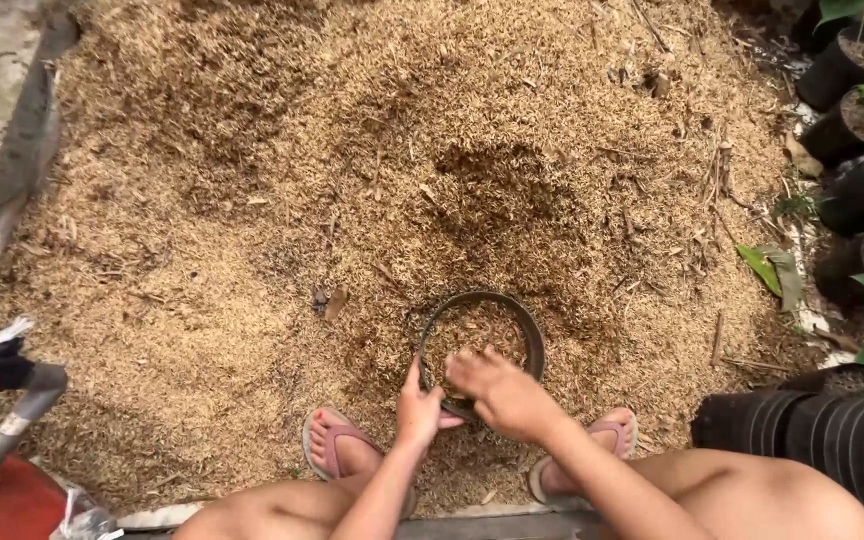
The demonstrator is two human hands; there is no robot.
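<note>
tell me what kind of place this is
Likely a plant nursery or garden potting spot outdoors. A big heap of husks covers the ground, seedlings in black grow bags line the right edge, and both hands, left hand and right hand, fill a round pot.

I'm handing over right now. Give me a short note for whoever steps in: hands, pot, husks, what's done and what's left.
Left hand: grips the near rim of the black pot.
Right hand: over the pot's mouth, fingers pressing on the fill.
Pot sits in the husk pile, between the sandalled feet, holding husk mix close to the rim.
Done: pot nearly filled.
Left: probably topping up. A stack of empty pots lies at the right.
</note>
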